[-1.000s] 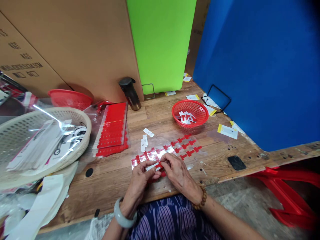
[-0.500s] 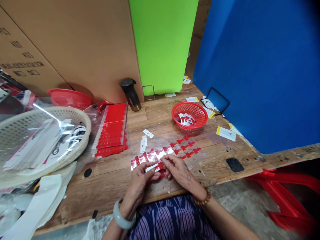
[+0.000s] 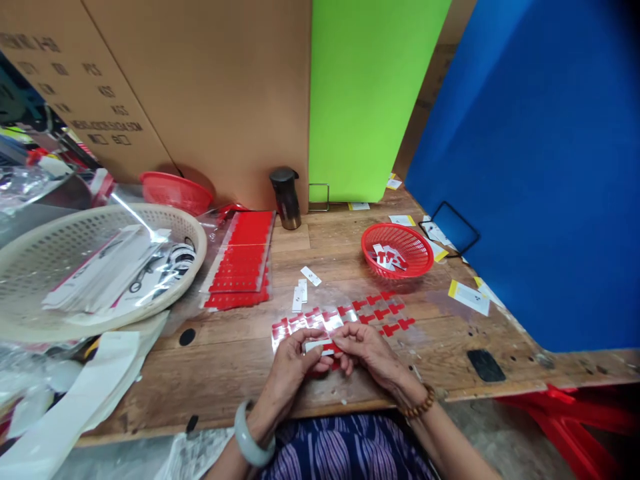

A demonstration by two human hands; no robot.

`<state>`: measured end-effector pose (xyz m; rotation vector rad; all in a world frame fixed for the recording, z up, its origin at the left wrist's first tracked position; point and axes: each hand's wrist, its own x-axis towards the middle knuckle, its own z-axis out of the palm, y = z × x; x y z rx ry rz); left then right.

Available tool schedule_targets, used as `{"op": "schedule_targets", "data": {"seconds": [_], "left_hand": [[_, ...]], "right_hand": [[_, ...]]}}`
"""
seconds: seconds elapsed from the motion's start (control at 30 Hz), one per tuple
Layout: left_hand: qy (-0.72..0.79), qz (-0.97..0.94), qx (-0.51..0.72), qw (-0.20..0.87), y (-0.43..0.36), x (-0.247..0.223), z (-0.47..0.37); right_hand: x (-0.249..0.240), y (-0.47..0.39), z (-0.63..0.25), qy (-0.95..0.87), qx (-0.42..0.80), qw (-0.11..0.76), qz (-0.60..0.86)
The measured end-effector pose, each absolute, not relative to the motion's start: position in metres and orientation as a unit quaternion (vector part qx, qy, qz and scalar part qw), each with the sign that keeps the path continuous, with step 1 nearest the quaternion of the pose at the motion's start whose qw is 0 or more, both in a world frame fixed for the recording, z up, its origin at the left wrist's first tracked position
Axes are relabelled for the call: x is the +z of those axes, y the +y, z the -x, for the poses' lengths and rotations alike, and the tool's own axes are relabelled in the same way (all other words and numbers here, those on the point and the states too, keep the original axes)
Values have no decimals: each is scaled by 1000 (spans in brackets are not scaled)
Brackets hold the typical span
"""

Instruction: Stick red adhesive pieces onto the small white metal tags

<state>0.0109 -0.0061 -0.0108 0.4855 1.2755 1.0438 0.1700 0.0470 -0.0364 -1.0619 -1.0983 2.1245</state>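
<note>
My left hand is closed around a small white card, thumb on top and fingers beneath. A red sticker lies over the card's right end. My right hand pinches at that red end; how much of the sticker is under its fingertips is hidden. Both hands are just above a clear sheet with rows of red T-shaped stickers, part of which they cover. Beyond the sheet, to the left, lie several loose white cards.
A red basket holds cards with red stickers. Stacked red sticker sheets lie at left, beside a large cream basket of bagged papers. Behind stand a dark flask, a cardboard box, and green and blue panels.
The view has shifted, so the table appears further right and lower. My hands stay together at the card, and its white end now sits more level between them.
</note>
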Motion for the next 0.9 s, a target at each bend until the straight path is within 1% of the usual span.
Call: {"op": "schedule_targets", "data": {"seconds": [0.07,0.1,0.23,0.27,0.3,0.33,0.37,0.43,0.47,0.5,0.57,0.63,0.73,0.9], "left_hand": [[565,-207,478,640,-5,-14,-10],[566,-204,487,633,-5,-17,-9],[562,-195,499,630,-5,-29,-6],[561,-191,500,632,-5,-32,-6],[559,-188,500,634,-5,-34,-6],[558,-186,499,636,-5,-36,-6],[557,-186,498,639,-5,-37,-6],[554,-189,496,641,-5,-38,-6],[554,-189,496,641,-5,-38,-6],[555,-190,497,640,-5,-38,-6],[557,-190,499,636,-4,-39,-6],[561,-186,497,635,-4,-41,-5],[557,-180,495,642,-4,-45,-5],[562,-182,493,639,-3,-48,-5]], "right_hand": [[-33,57,-178,-397,770,283,412],[-30,63,-182,-382,761,313,420],[-15,92,-191,-274,702,522,399],[-13,98,-189,-262,686,556,390],[-12,103,-186,-267,675,568,389],[-13,107,-181,-291,668,560,395],[-15,110,-174,-333,664,532,407],[-21,114,-156,-461,627,445,442],[-25,116,-147,-541,584,393,459],[-29,119,-138,-621,515,349,477],[-35,125,-121,-720,394,294,489],[-40,132,-107,-749,338,277,498],[-46,143,-94,-754,303,260,522],[-53,159,-87,-761,284,234,535]]}}
